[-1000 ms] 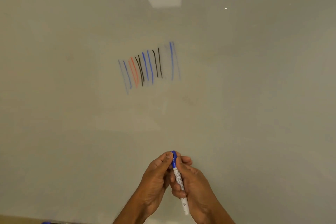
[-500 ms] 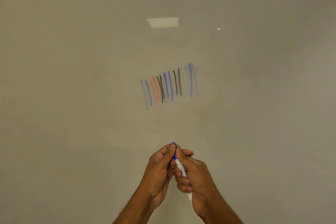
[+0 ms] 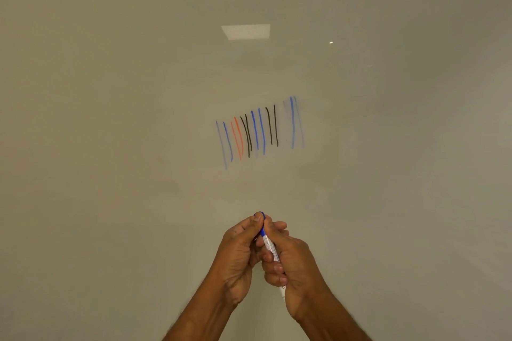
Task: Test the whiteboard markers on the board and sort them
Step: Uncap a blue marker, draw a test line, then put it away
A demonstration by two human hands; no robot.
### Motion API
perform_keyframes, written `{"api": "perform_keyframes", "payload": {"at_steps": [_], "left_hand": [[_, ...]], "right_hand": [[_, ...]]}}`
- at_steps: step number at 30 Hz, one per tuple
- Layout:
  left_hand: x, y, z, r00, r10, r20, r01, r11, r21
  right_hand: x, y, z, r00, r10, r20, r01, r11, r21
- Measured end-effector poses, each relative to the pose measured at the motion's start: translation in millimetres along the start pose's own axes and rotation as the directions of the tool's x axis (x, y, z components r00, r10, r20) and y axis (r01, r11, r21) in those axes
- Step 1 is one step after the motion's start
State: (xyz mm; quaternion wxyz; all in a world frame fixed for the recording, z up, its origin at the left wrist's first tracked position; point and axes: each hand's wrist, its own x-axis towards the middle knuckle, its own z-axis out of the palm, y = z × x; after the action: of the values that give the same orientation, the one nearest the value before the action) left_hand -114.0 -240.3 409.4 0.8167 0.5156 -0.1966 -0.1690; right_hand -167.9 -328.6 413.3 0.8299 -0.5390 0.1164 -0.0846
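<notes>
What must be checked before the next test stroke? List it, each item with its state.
1. Right hand grips the marker by its barrel: ok.
2. Left hand pinches the blue cap: ok.
3. Cap off and tip bare: not ok; the cap sits on the marker's end.
4. Bare whiteboard to the right of the test strokes: ok.
5. This marker's ink flows: cannot tell.
6. Place for sorted markers in view: not ok; none shows.
</notes>
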Motion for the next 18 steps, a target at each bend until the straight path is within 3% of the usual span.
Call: {"api": "perform_keyframes", "payload": {"at_steps": [5, 8, 10, 15, 18], "left_hand": [[15, 18, 4, 0.981, 0.048, -0.186, -0.072, 0.989, -0.128], [18, 26, -7, 0.952, 0.174, -0.253, -0.178, 0.984, 0.006], [16, 24, -12, 0.922, 0.260, -0.287, -0.235, 0.965, 0.119], [27, 23, -34, 0.771, 0.540, -0.339, -0.410, 0.827, 0.385], [41, 32, -55, 0.695, 0.659, -0.287, -0.474, 0.720, 0.506]], "right_hand": [[-8, 13, -17, 0.994, -0.007, -0.114, -0.002, 0.997, -0.076], [-11, 8, -26, 0.999, 0.044, -0.009, -0.044, 0.943, -0.331], [-6, 4, -26, 0.997, 0.057, 0.055, -0.030, 0.916, -0.401], [11, -6, -14, 0.969, 0.060, 0.238, -0.009, 0.978, -0.209], [17, -9, -2, 0.964, -0.137, 0.227, 0.179, 0.967, -0.180]]}}
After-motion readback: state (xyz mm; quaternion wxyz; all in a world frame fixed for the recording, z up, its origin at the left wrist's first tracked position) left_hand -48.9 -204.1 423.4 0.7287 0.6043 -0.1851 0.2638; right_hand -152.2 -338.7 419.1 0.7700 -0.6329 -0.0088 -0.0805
